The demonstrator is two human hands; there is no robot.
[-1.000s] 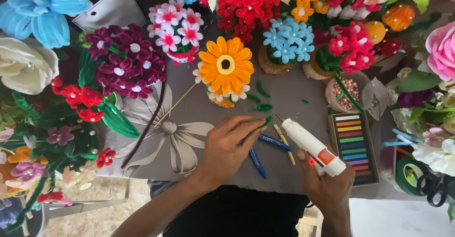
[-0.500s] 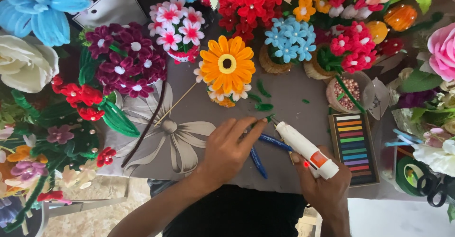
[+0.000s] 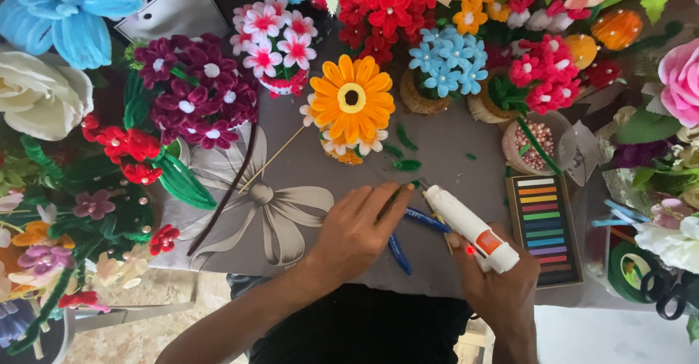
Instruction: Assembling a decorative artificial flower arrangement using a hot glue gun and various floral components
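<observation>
Gluing a pipe-cleaner piece on the grey cloth (image 3: 306, 218) among handmade flowers.

Right hand (image 3: 499, 284) is wrapped around a white glue gun (image 3: 470, 227), whose nozzle has dipped closer to the left hand (image 3: 357, 229) than a moment ago. That hand's fingers pinch a green pipe-cleaner bit (image 3: 408, 187) against the cloth, blue pipe cleaners (image 3: 415, 229) just beside it, below the orange flower (image 3: 352, 98).

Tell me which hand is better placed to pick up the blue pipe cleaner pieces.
Left. The left hand is free and lies right beside the blue pipe cleaner pieces, probably touching them; the right hand is full, gripping the white glue gun.
</observation>
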